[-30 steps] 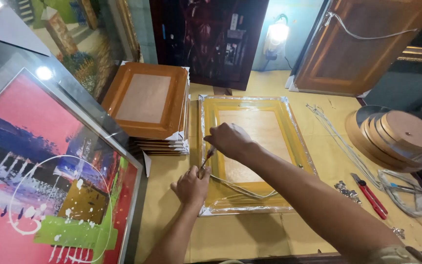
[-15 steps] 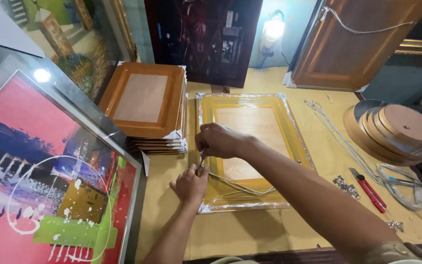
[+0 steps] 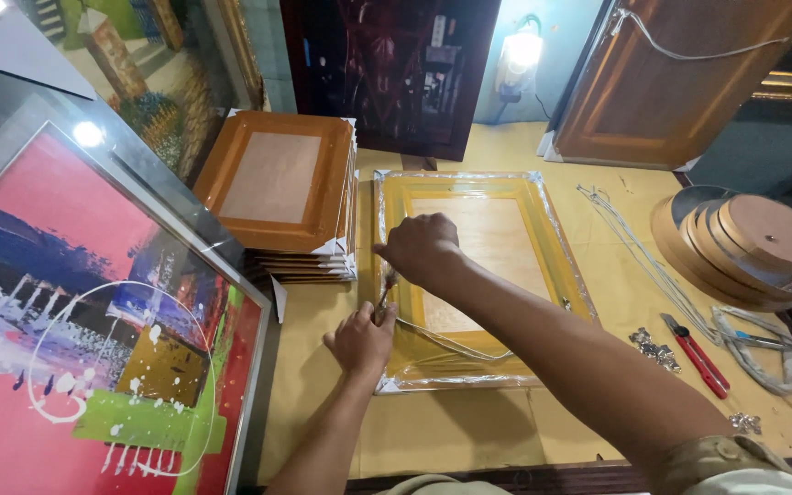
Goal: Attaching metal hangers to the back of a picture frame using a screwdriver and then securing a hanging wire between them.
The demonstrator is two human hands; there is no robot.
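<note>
At far left one large abstract painting (image 3: 93,339) in a thin metal frame leans beside the yellow worktop (image 3: 469,431). Next comes a stack of orange-brown wooden frames (image 3: 281,188), corners capped in white; their count is hard to tell. The left hand (image 3: 361,341) presses on the left rail of one plastic-wrapped yellow frame (image 3: 543,229), its grip closed on a thin wire (image 3: 442,339) that runs rightward across the lower rail. That frame lies flat at the worktop's middle, long axis running away from the person. The right hand (image 3: 419,247) sits above, its grip closed around a small tool (image 3: 385,291) pointing down toward the left hand. Further right lie red-handled pliers (image 3: 697,353), then a pile of round wooden discs (image 3: 744,243).
</note>
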